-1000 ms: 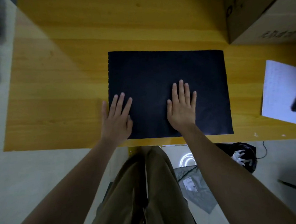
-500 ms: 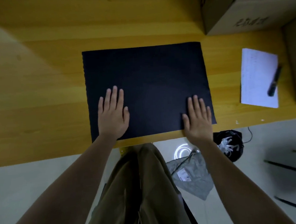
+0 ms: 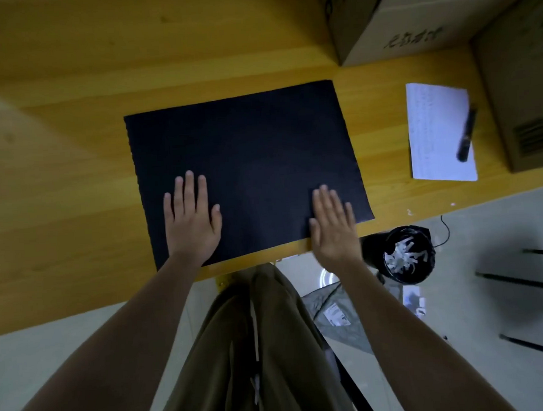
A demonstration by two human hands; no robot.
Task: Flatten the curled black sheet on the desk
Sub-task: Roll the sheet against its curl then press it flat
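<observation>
A black sheet [image 3: 245,162] lies spread flat on the yellow wooden desk [image 3: 71,173], its near edge close to the desk's front edge. My left hand [image 3: 191,223] rests palm down on the sheet's near left part, fingers together and straight. My right hand [image 3: 333,227] lies palm down over the sheet's near right corner, its heel past the sheet's edge at the desk front. Neither hand grips anything.
A white paper [image 3: 439,131] with a black pen [image 3: 466,136] on it lies to the right of the sheet. Cardboard boxes [image 3: 411,15] stand at the back right and far right. Below the desk edge stands a black-lined bin [image 3: 403,257].
My right hand slid from the sheet's middle to its near right corner. My left hand moved from the sheet's left edge fully onto the sheet. The view shifted and tilted.
</observation>
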